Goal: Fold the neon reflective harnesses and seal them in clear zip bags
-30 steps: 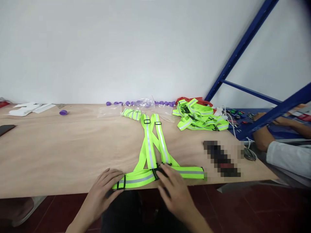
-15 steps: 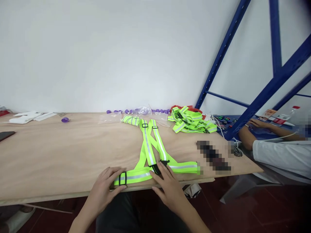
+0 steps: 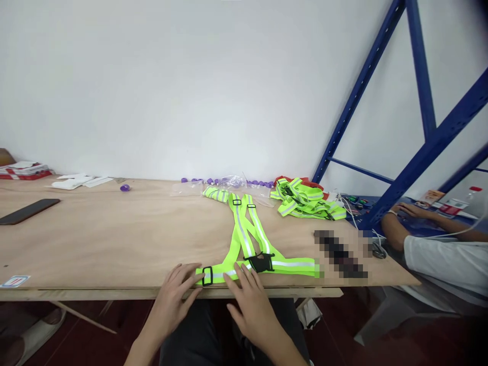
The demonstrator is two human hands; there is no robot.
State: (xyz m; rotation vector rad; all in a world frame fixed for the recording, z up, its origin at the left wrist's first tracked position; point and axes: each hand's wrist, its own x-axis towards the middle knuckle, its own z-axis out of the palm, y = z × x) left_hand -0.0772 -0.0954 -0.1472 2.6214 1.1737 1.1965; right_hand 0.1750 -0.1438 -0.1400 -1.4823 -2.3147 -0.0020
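Reflective harness (image 3: 243, 231) is flat on the table's near side (image 3: 114, 244), hands apart, left hand (image 3: 173, 295) at its left end (can't tell if pinching), right hand (image 3: 251, 310) spread, probably straightening, which wants light fingertips.

Passage between dark slab (image 3: 30, 210) and harness (image 3: 243, 229); strap pile (image 3: 305, 201) blocks rear right.

From where I stood, the sticker (image 3: 16, 281) on the table (image 3: 133, 244) and the label (image 3: 452, 207) on the bottle (image 3: 470, 196) were illegible.
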